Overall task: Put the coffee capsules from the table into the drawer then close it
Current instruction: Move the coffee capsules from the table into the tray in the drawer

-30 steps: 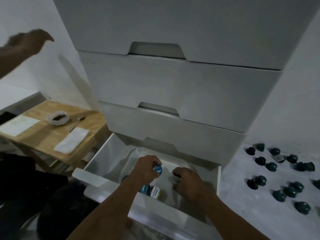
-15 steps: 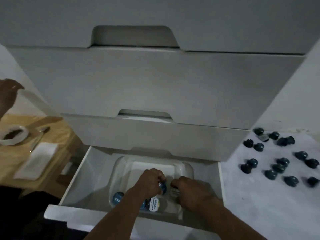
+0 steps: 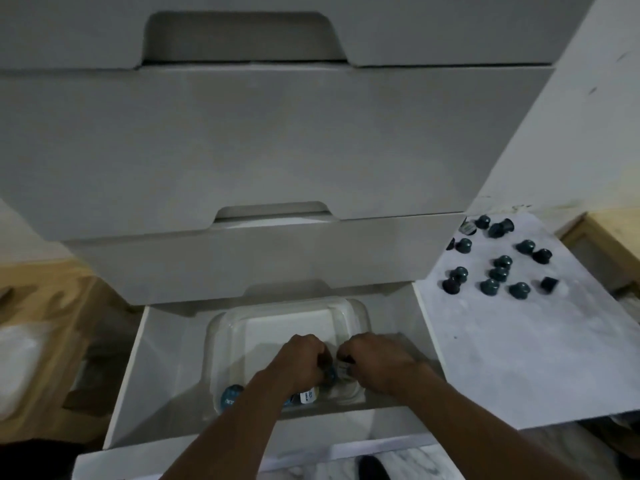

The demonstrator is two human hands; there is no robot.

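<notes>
White drawer (image 3: 162,375) standing open, left hand (image 3: 301,362) and right hand (image 3: 375,363) are gripping capsules (image 3: 343,368) over the tub (image 3: 284,327) beneath them.

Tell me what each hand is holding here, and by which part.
The left hand grips a blue-lidded coffee capsule, the right hand a white-labelled capsule, each round its body, lid exposed.

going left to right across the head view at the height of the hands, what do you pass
wooden table → drawer's left wall → blue capsule in the clear container → left hand → right hand → white table
</notes>
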